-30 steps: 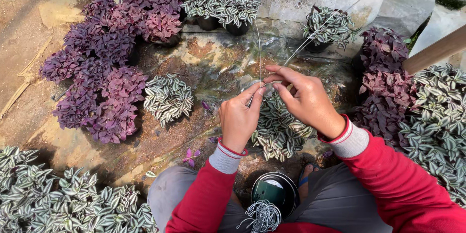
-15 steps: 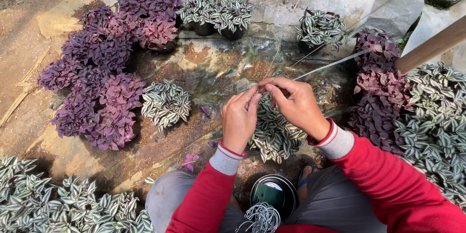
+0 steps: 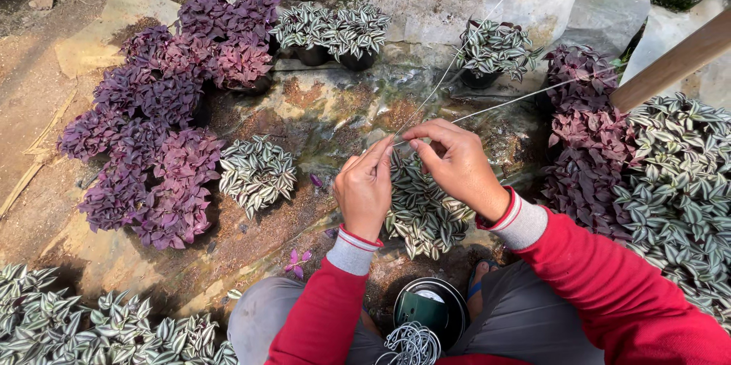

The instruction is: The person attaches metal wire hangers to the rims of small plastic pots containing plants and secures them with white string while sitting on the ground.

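Both hands, left hand [image 3: 365, 190] and right hand [image 3: 455, 163], are pinching closed on thin wire [image 3: 457, 76] running off toward 1 o'clock, above a striped-leaf potted plant [image 3: 423, 213]. Judged step: twisting wires together; next calls for steady tension.

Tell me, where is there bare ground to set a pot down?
Bare plastic sheet lies between the purple plants, the lone striped plant and the back-row striped pots. The far-left dirt is also free. The right side is crowded with plants.
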